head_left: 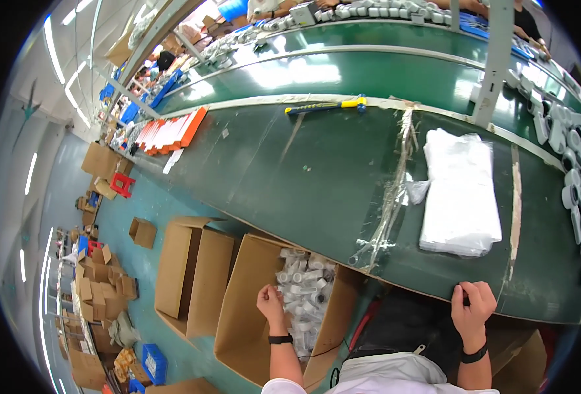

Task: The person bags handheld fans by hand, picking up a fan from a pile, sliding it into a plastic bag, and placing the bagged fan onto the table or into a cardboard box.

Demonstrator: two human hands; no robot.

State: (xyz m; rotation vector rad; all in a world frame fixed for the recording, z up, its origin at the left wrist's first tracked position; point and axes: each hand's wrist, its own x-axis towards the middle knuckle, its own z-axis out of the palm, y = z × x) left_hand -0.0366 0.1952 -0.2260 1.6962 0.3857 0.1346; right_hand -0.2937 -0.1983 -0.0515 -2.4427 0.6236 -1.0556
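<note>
My left hand (pixel 270 306) hovers over an open cardboard carton (pixel 236 308), its fingers curled in. No object shows in it. Inside the carton lie many white-grey parts in clear plastic bags (pixel 303 295). At the near edge of the dark green table (pixel 303 190), my right hand (pixel 473 303) is closed in a loose fist, with nothing visible in it. A stack of white plastic bags (pixel 461 197) lies on the table beyond that hand. Both wrists wear black bands.
A yellow-and-blue hammer (pixel 326 105) lies along the table's far ledge. Orange-and-white pieces (pixel 172 131) sit at the far left. More cartons (pixel 192 276) stand on the floor to the left. Grey-white parts (pixel 576 171) line the belt at right; other people work across it.
</note>
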